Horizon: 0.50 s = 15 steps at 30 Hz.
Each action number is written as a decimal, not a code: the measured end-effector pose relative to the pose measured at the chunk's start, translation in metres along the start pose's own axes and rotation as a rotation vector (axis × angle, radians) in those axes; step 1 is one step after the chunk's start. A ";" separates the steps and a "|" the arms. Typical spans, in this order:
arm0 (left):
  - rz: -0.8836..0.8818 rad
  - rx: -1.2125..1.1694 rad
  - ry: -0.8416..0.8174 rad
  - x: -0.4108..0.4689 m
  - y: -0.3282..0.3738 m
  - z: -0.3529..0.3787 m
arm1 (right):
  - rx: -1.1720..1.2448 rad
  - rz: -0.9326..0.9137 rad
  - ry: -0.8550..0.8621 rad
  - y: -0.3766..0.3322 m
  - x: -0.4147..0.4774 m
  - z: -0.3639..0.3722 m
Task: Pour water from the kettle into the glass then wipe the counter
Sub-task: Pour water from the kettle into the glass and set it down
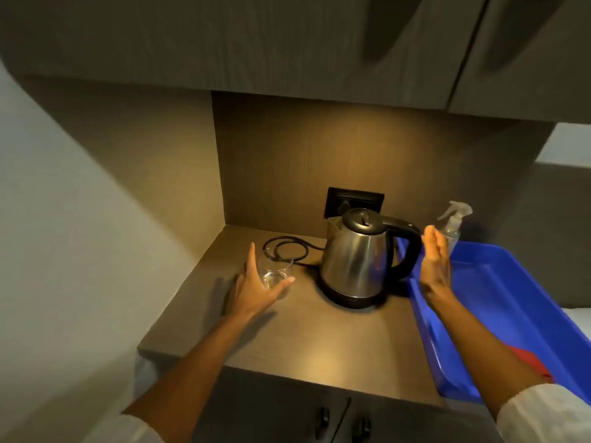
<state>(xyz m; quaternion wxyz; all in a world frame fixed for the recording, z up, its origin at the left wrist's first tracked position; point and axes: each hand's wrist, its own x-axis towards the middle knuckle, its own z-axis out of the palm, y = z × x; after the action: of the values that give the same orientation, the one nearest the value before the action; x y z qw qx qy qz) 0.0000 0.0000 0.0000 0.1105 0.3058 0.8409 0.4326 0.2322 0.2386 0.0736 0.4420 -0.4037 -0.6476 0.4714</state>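
Kettle [358, 257] sits on its base, handle facing our open right hand [435, 260], ready for gripping. Our left hand [256, 287], fingers spread, cups the glass [276, 271] to steady it, probably touching.

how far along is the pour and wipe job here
Nothing looks done. The kettle sits upright on its base and the counter is unwiped. In hand: left hand open around the glass, right hand open beside the kettle handle. Pouring and wiping remain.

Glossy steel kettle [356, 263]; matt counter [307, 340]
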 end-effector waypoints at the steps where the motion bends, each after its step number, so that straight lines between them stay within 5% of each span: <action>1: -0.010 -0.056 -0.016 0.004 -0.001 0.003 | 0.063 0.043 0.033 0.000 0.007 0.005; 5: -0.038 -0.212 -0.023 0.023 -0.018 0.021 | 0.197 0.166 0.080 0.013 0.031 0.018; 15: 0.012 -0.121 0.038 0.030 -0.035 0.030 | 0.338 0.146 0.360 0.022 0.051 0.048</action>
<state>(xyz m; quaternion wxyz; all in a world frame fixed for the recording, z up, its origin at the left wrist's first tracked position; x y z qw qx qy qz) -0.0248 0.0223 -0.0437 0.1103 0.2954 0.8132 0.4891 0.1745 0.2792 0.0540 0.5761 -0.4471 -0.4397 0.5242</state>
